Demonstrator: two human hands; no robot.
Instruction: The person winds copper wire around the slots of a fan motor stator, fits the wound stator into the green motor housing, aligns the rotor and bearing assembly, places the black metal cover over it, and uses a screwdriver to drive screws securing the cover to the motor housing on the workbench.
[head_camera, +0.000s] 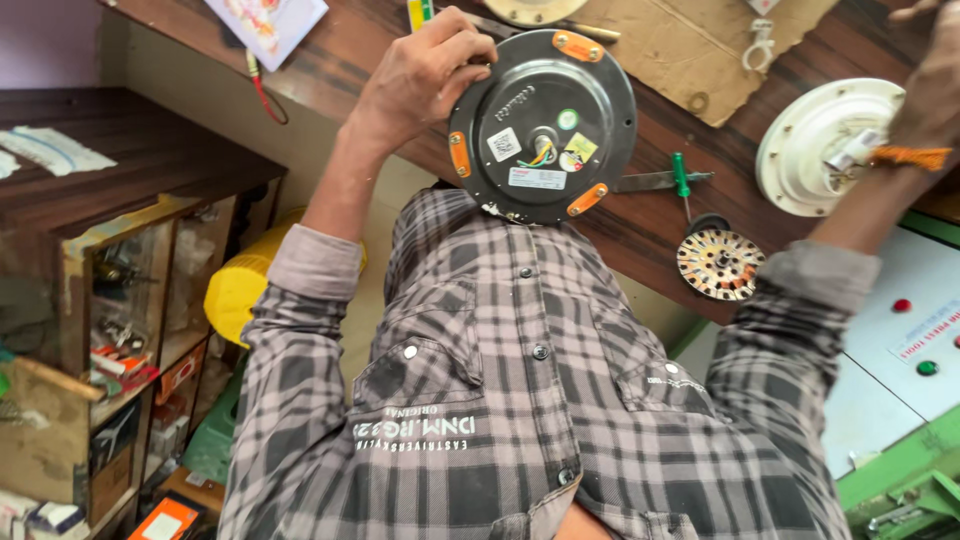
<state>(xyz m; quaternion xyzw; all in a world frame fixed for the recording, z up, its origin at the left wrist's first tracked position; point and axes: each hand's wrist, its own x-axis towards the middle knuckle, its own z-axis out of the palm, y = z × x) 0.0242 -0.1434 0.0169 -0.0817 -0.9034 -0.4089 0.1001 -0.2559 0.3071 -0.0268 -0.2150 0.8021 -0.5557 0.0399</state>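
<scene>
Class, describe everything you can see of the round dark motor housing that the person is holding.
The motor housing is a round, dark grey disc, metal by its look, with three orange tabs spaced round its rim. Its flat face shows several stickers and a hub in the middle where coloured wires come out. It is held face-on to the camera, in front of a wooden bench and above the person's checked shirt. One hand grips its rim at one side.
</scene>
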